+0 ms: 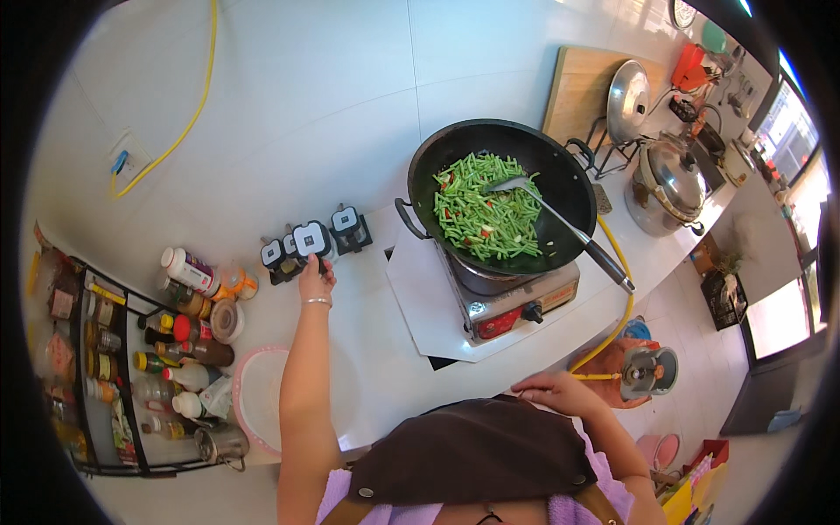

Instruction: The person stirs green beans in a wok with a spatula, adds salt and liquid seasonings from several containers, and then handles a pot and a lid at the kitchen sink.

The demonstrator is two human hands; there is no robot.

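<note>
My left hand (317, 280) is closed on a seasoning jar (311, 239) with a pale square lid, among similar jars in a dark rack (363, 238) against the wall. Right of it, a black wok (560, 175) sits on a gas stove (525, 297). Cut green beans (486, 210) with bits of red fill part of the wok. A spatula (569, 226) leans in it, its black handle over the near right rim. My right hand (564, 391) rests near the counter's front edge beside my brown apron (490, 446), fingers stretched out, with nothing visible in it.
A rack of bottles and jars (188, 341) and a pink-rimmed round container (262, 394) stand at left. A yellow hose (628, 297) runs from the stove to a gas cylinder (649, 374) on the floor. A lidded pot (667, 185) and a cutting board (577, 83) are at right.
</note>
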